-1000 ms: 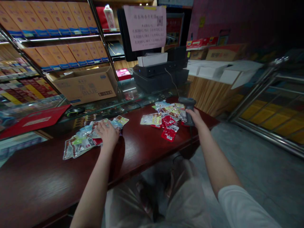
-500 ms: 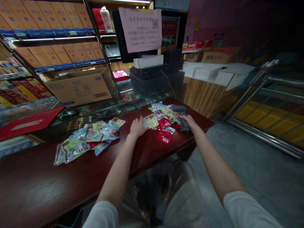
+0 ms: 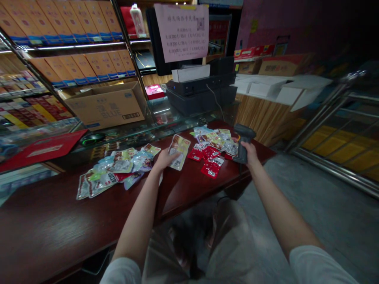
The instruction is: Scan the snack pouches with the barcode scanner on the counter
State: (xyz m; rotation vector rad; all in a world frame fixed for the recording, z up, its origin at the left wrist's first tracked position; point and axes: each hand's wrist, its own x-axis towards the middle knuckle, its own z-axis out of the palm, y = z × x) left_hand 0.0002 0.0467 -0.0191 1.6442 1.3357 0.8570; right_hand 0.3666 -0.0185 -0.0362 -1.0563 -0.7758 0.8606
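My left hand is closed on the lower left edge of a yellow-and-silver snack packet, lifted above the dark red tabletop. My right hand grips the handle of a dark barcode scanner at the table's right end. Beside the scanner lies a pile of yellow and silver packets, with several red packets in front. Left of my left hand spreads another heap of mixed snack packets, some overlapping.
A glass counter runs behind the table, bearing a cardboard box, a computer mouse, a red sheet and a black cash drawer. A pink notice hangs on a monitor. At right stands a metal railing.
My left hand went from the left heap to the yellow packet by the right pile, then raised it and drew it back left. My right hand has lifted the scanner slightly.
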